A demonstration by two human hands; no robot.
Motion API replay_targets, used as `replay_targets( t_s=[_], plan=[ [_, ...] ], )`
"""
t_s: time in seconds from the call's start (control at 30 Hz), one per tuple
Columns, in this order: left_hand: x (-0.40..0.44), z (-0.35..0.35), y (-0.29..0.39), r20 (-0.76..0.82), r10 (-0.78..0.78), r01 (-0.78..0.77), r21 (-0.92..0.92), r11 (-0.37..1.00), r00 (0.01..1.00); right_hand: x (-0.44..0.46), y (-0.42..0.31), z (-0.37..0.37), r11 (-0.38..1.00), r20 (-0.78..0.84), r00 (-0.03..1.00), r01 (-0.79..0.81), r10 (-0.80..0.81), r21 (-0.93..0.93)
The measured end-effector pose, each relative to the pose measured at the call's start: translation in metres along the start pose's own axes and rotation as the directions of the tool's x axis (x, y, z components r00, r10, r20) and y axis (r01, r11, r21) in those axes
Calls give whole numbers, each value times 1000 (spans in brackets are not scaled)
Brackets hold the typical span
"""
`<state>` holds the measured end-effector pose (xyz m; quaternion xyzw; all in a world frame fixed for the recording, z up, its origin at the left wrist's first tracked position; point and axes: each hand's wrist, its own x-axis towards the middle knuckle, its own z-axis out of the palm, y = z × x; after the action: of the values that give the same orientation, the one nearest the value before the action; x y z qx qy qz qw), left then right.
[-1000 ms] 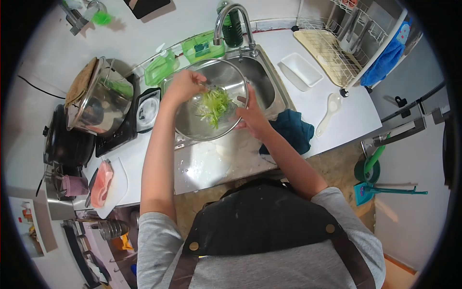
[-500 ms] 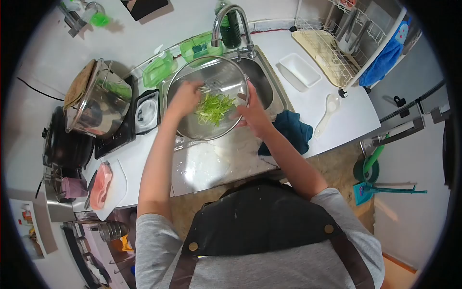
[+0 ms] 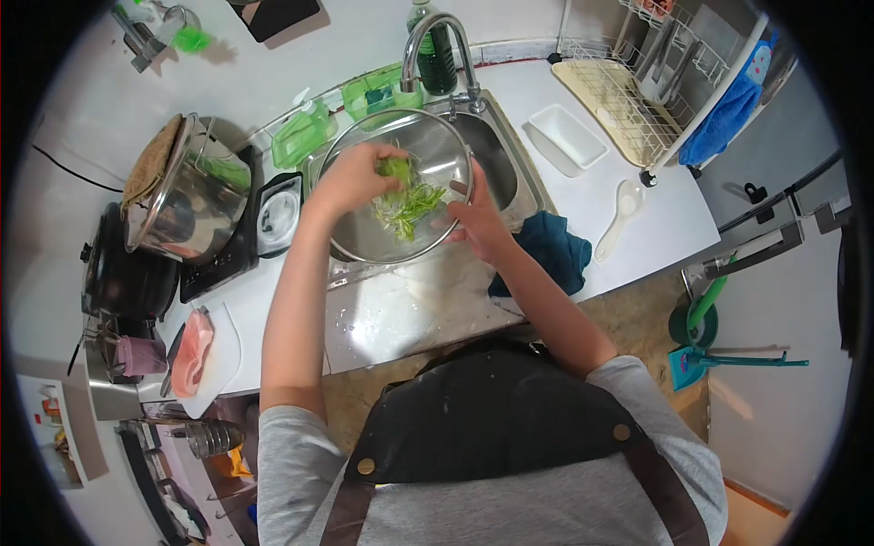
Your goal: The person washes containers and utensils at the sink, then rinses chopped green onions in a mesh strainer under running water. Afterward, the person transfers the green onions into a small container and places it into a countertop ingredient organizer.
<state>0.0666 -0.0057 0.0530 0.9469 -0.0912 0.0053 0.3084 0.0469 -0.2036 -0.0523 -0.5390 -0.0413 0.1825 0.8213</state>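
Observation:
A wide round metal bowl is tilted over the sink, its thin rim facing me. Thin shredded green vegetables lie in its middle. My left hand reaches inside over the bowl's left part, fingers curled around a bunch of the shreds. At the right rim my right hand grips the bowl, thumb toward the inside and the other fingers along the edge, partly hidden. Behind the bowl arches the steel faucet.
Left of the sink stand a large steel pot and a black pot. Raw meat lies on a white board. To the right are a dark teal cloth, a white dish, a spoon and a dish rack.
My left hand has closed around some of the green shreds and lifted them slightly within the bowl. My right hand keeps its grip on the rim.

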Motion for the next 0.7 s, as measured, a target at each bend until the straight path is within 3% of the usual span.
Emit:
replay_targets(
  t_s=[0.07,0.1,0.2,0.23,0.27,0.33,0.43,0.53,0.63,0.7],
  plan=[
    [0,-14,10,19,-31,32,-51,998,999,0,-1,-1,1000,17,1000,17,-17,3],
    [-3,-19,21,-63,-133,130,-47,990,989,-1,-3,-1,1000,15,1000,20,-20,-1],
    [-2,0,3,-38,-65,64,-31,997,997,-5,-8,0,1000,11,1000,16,-16,-10],
    [-3,15,-16,106,7,-5,-20,1000,994,-5,-8,-2,1000,11,1000,9,-9,-11],
    [-14,23,-3,283,-18,3,55,999,959,-5,-8,-4,1000,10,1000,3,-3,-11],
    [-21,57,-30,428,38,-8,-73,997,903,-5,-9,-6,999,11,1000,-12,12,32],
    [-14,69,-36,-59,68,-62,101,993,996,-8,-10,-1,997,25,999,-25,24,68],
    [-2,28,-22,-64,-15,12,-54,998,998,-7,-10,1,998,26,999,-32,30,47],
    [9,13,-24,-138,-93,90,-23,996,986,-10,-11,6,999,41,998,-45,45,-6],
    [8,31,-34,-142,310,-278,206,938,940,-10,-11,8,998,56,997,-43,45,-40]
  ],
)
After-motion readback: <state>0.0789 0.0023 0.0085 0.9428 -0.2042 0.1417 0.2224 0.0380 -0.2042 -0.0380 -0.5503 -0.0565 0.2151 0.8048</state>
